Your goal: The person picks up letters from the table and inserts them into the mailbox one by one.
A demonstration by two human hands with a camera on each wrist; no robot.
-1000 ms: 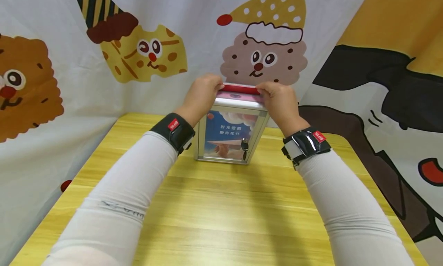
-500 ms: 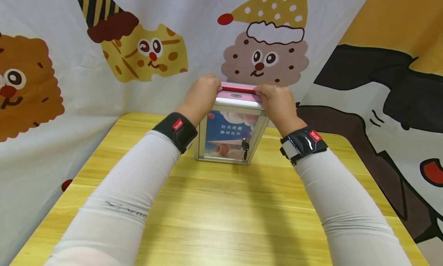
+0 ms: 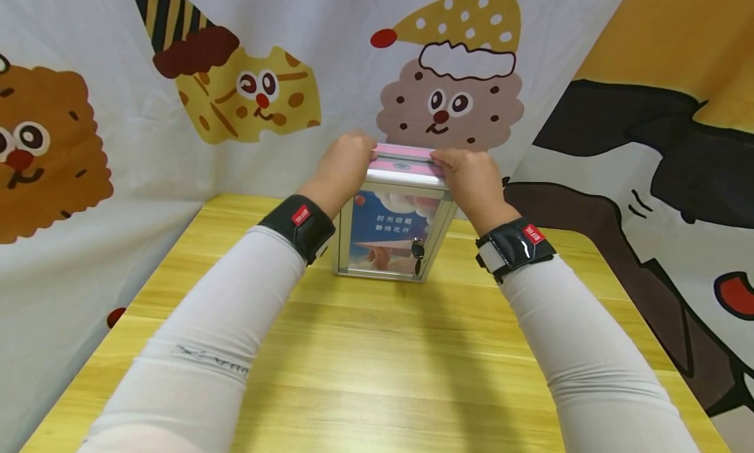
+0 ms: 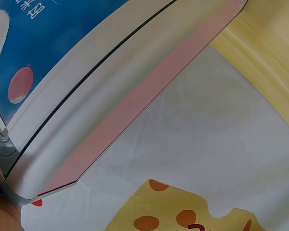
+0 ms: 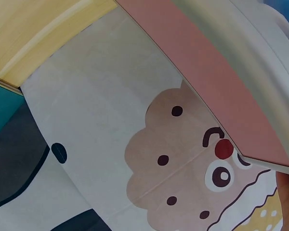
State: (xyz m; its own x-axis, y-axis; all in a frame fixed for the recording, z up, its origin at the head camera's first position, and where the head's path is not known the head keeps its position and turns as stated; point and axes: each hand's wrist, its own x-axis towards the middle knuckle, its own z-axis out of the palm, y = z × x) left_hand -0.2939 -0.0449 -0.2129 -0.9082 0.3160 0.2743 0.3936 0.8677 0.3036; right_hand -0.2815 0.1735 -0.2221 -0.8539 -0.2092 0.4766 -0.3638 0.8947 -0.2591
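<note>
A silver-framed letter box [image 3: 391,207] with a blue cloud picture on its front and a pink top stands upright on the table. A slot [image 3: 403,157] runs across the top. My left hand [image 3: 346,165] has its fingers curled at the slot's left end, fingertips right at the top. At the right end, my right hand [image 3: 474,181] has thumb and forefinger together, right at the slot. No red shows between the hands. Keys [image 3: 417,251] hang from the lock on the front. In the wrist views, the pink top [image 4: 120,110] fills much of the frame, with little of either hand showing.
The yellow wood-grain table [image 3: 365,361] reaches towards me in front of the box. A white cloth [image 3: 341,21] printed with cartoon biscuits and cheese hangs close behind, and a dark printed part [image 3: 624,119] lies to the right.
The red strip between my hands has sunk down into the slot and out of sight. Both hands have stayed at the box top, the right shifting slightly left.
</note>
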